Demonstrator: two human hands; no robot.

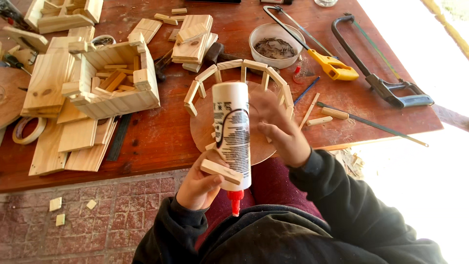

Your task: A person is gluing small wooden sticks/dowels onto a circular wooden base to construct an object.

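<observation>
My left hand [198,183] holds a small wooden slat [221,171] between thumb and fingers. My right hand [279,127] grips a white glue bottle [232,132], turned upside down with its red nozzle [235,200] pointing toward me, just past the slat. Behind both hands lies a round wooden disc [202,124] on the red-brown table, with several short slats [239,66] standing in an arc around its far edge.
An open wooden box [117,80] with scraps stands at left among flat boards [46,83]. A white bowl of nails [275,45], a yellow-handled saw [332,66], a hacksaw [386,83] and a tape roll [28,129] lie on the table. Brick floor lies below.
</observation>
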